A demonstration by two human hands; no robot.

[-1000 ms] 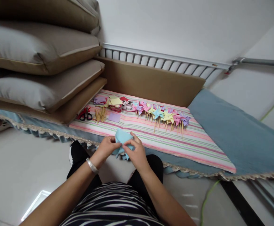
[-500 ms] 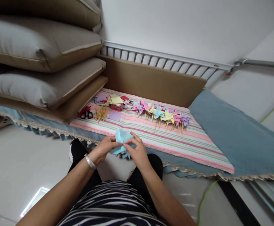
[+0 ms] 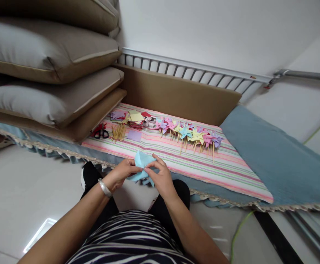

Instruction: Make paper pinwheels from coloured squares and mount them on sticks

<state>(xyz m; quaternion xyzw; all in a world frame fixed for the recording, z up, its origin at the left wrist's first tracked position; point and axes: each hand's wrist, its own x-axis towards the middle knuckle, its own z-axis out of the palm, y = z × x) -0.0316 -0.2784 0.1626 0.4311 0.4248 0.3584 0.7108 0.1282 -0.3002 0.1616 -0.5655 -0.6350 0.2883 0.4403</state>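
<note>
While pinwheels [image 3: 186, 132] lie beyond, hands [image 3: 121, 173] [image 3: 160, 178] pinch paper [image 3: 142, 159] (light blue).

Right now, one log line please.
left hand: pinching blue paper | right hand: pinching same paper | beyond: scissors, sticks, pinwheels on cloth

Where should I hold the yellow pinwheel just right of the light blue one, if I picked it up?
I'd take the yellow pinwheel by its thin stick, from the near side: the stick points that way, while the folded paper blades at the far end look easy to crush. Other sticks lie close.
</note>
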